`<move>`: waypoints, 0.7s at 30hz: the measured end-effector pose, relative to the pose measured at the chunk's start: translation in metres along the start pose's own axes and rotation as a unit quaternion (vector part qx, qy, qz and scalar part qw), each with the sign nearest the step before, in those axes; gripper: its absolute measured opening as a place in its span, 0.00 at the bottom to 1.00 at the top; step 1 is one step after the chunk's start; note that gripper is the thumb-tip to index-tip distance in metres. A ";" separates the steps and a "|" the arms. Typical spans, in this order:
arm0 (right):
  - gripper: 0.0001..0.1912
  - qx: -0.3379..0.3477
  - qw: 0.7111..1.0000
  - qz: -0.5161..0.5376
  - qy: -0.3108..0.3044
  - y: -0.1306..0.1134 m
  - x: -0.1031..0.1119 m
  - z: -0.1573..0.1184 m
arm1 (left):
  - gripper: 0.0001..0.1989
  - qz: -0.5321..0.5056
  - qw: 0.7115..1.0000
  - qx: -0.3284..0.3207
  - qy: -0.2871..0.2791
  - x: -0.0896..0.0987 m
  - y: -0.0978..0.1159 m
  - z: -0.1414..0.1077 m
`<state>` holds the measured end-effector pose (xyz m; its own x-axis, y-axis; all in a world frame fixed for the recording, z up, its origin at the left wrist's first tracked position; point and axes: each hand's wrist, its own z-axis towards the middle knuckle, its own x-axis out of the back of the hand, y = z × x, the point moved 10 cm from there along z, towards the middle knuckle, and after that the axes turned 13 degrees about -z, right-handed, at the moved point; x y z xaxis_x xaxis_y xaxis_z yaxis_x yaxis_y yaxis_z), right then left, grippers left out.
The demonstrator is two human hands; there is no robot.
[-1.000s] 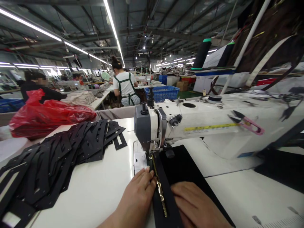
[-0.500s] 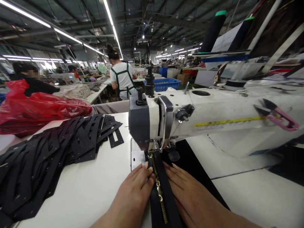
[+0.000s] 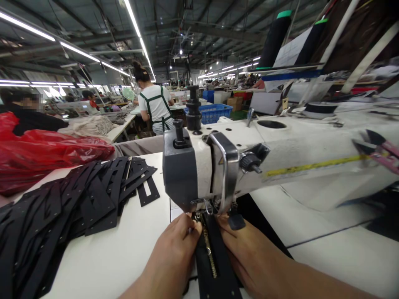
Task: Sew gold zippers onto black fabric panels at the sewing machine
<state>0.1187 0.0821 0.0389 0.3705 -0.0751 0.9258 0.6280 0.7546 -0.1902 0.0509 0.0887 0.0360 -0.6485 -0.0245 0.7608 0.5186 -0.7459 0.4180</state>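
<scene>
A black strip with a brass-toothed zipper [image 3: 209,251] set in its middle slot lies under the head of a sewing machine [image 3: 199,166]. My left hand [image 3: 176,245] is at the strip's left edge, close to the presser foot, its fingers bent and pinched together on the edge. Along the right edge lies my right hand [image 3: 246,249], fingers stretched forward and pressed flat. Its fingertips are partly hidden behind the machine's lower parts. Beneath the right hand, a black sheet [image 3: 264,220] extends on the white table.
Several black slotted pieces [image 3: 102,199] are heaped at left, before a red plastic bag [image 3: 56,149]. Pink-handled snips [image 3: 385,153] and a yellow measuring tape [image 3: 311,166] are on the machine arm. Black thread cones [image 3: 274,39] stand upper right. A person [image 3: 156,104] works ahead.
The strip and both hands have moved forward toward the needle. My left fingers have bent into a pinch, and my right fingertips have gone behind the machine head. The view has come nearer.
</scene>
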 end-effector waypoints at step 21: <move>0.08 -0.084 0.994 0.033 0.066 0.025 0.006 0.020 | 0.15 0.034 0.999 -0.008 -0.006 0.006 0.024 -0.016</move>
<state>0.1231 0.1138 0.0458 0.4942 -0.1230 0.8606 0.7005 0.6426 -0.3104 0.0503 0.0604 0.0428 -0.6054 -0.0676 0.7931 0.5517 -0.7538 0.3569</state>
